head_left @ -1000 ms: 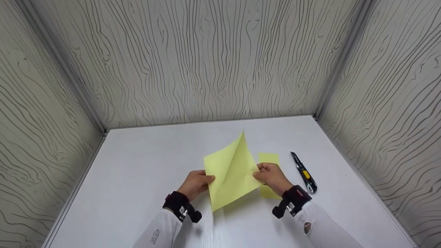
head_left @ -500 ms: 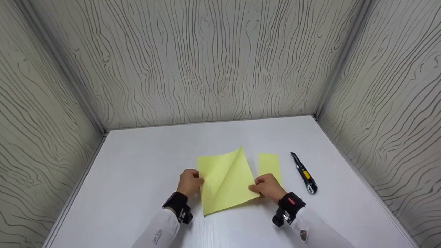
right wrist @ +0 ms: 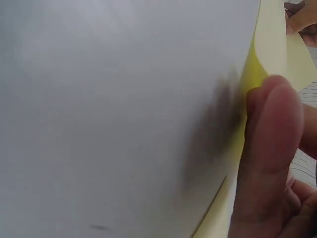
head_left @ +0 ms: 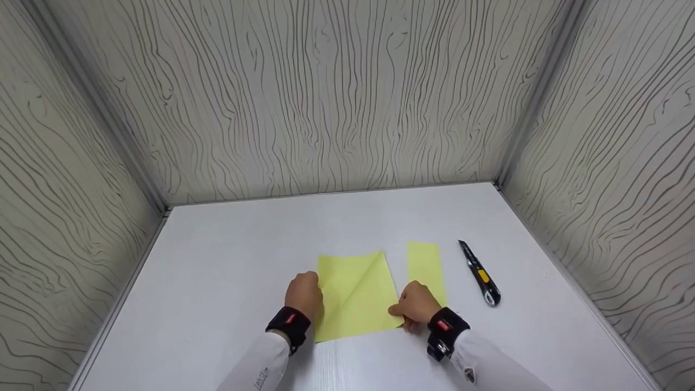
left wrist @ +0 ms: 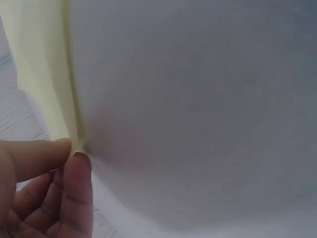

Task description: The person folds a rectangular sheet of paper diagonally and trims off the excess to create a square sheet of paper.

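A yellow sheet of paper (head_left: 355,298) with a diagonal crease lies low over the white table, between both hands. My left hand (head_left: 304,295) is at its left edge; in the left wrist view the thumb and index fingertip pinch the paper's edge (left wrist: 57,74). At the lower right corner my right hand (head_left: 417,304) grips the sheet, thumb on top and fingers beneath. The right wrist view shows the yellow paper (right wrist: 272,44) bending up beside the fingers.
A narrow yellow paper strip (head_left: 426,266) lies right of the sheet, partly behind the right hand. Farther right is a black utility knife (head_left: 480,273) with a yellow slider. Wood-patterned walls (head_left: 336,98) stand around the white table (head_left: 217,260) at the back and sides.
The sheet has come down from a raised, tilted position to nearly flat, closer to the table's front. Both hands still hold its edges, and the right hand has moved down and slightly left.
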Available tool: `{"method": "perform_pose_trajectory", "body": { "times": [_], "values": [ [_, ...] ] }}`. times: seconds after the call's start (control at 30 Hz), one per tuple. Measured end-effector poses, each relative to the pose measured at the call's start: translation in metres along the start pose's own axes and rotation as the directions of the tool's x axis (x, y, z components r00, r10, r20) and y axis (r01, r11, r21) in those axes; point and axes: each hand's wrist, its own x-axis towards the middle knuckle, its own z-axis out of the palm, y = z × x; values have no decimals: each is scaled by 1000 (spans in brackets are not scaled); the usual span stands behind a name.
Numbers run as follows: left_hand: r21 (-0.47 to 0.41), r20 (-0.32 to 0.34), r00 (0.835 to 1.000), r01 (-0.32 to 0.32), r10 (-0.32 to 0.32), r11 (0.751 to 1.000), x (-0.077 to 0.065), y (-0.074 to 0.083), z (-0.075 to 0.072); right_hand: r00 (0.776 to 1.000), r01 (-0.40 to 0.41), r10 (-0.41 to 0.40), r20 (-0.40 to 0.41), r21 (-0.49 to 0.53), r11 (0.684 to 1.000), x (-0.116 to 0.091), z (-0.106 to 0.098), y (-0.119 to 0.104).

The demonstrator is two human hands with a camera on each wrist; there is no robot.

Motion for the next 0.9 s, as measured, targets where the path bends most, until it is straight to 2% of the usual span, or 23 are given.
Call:
{"method": "perform_pose_trajectory", "body": {
  "times": [0.13,0.23,0.3,0.37,0.47,0.57,0.67,0.77,0.9],
  "values": [
    [37,-24,1000,-14,15,999,-4,3,3,998,21,-31,-60,-161,987,-1,1,-4],
    [58,-45,999,-6,9,998,-6,7,4,989,29,-74,-132,-311,950,-1,1,-9],
    [76,-55,998,-33,37,997,-6,9,5,978,60,-132,-160,-390,919,0,2,-12],
    [93,-58,993,-93,99,991,-6,11,5,965,121,-209,-158,-439,891,1,5,-14],
    [122,-17,978,-203,207,972,-6,14,6,930,258,-351,-110,-483,837,4,10,-15],
    [146,52,965,-261,256,954,-8,18,6,897,370,-441,-27,-500,783,6,15,-15],
    [139,131,962,-257,239,956,-10,23,4,886,431,-458,67,-484,762,7,19,-15],
    [114,186,954,-257,234,960,-12,28,2,888,446,-441,134,-486,751,9,25,-13],
    [134,244,929,-318,280,939,-13,32,4,890,443,-429,152,-509,738,11,31,-12]
  ]
}}
